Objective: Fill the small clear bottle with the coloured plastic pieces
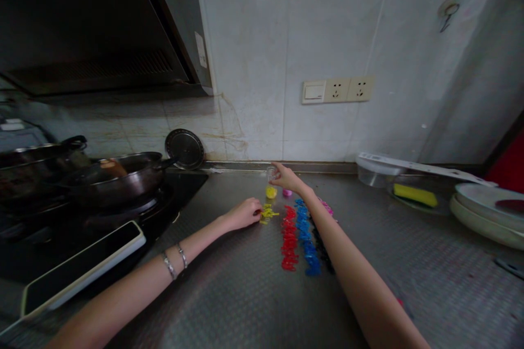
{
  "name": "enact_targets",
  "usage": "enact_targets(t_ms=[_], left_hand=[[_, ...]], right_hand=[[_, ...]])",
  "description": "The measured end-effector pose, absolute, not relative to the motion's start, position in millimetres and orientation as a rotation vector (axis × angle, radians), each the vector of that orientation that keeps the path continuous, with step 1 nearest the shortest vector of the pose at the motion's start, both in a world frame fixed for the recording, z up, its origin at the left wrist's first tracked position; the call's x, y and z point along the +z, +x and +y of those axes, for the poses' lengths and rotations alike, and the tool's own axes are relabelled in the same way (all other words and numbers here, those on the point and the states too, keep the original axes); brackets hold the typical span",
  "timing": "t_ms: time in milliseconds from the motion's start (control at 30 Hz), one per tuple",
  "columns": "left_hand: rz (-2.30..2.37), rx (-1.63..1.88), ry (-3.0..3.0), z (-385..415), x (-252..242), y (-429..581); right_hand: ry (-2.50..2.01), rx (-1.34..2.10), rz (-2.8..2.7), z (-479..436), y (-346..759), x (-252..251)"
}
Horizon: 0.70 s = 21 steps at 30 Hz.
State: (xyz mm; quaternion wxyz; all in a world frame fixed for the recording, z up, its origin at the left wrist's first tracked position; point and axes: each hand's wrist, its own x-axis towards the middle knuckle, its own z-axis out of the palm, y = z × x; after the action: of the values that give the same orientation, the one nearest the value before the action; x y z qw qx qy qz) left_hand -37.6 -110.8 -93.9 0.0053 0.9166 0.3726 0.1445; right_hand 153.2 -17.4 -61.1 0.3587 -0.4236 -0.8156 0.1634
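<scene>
My right hand (287,179) is closed around the upper part of a small clear container (271,175), which stands upright with yellow pieces (271,193) in its bottom. Partly behind that hand is something pink (287,193), low on the counter. My left hand (246,212) has its fingers curled together at the left edge of a small heap of thin yellow pieces (268,212); what is between the fingertips is hidden. Right of the heap run rows of similar small pieces: red (289,240), blue (306,237), black (321,245) and pink (327,207), the last two partly covered by my right forearm.
On the left, a pan (135,182) sits on the black stove, with a phone-like slab (84,267) at its near edge. A round lid (184,149) leans on the wall. To the right are a clear tub (374,174), a yellow sponge (415,195) and stacked plates (483,218).
</scene>
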Motion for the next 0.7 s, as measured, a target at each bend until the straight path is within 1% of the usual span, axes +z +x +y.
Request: enact_targets(t_ms=[133,233,367,500,600,700], left_hand=[[1.159,0.501,2.871,-108,-85,-36],[1.140,0.568,2.868,-107,-69,-35],[1.146,0.702,2.852,-99,-35,-34],[1.138,0.765,2.878,-79,3,-30],[1.133,0.770,2.912,-58,23,-27],[1.146,0.647,2.929,-39,32,-21]], right_hand=[[-1.089,0.433,-2.103,-16,153,-62],[-1.086,0.447,-2.102,-17,153,-61],[-1.098,0.441,-2.107,-18,153,-60],[-1.099,0.446,-2.099,-20,152,-59],[-1.099,0.454,-2.092,-20,151,-58],[-1.100,0.465,-2.095,-20,151,-57]])
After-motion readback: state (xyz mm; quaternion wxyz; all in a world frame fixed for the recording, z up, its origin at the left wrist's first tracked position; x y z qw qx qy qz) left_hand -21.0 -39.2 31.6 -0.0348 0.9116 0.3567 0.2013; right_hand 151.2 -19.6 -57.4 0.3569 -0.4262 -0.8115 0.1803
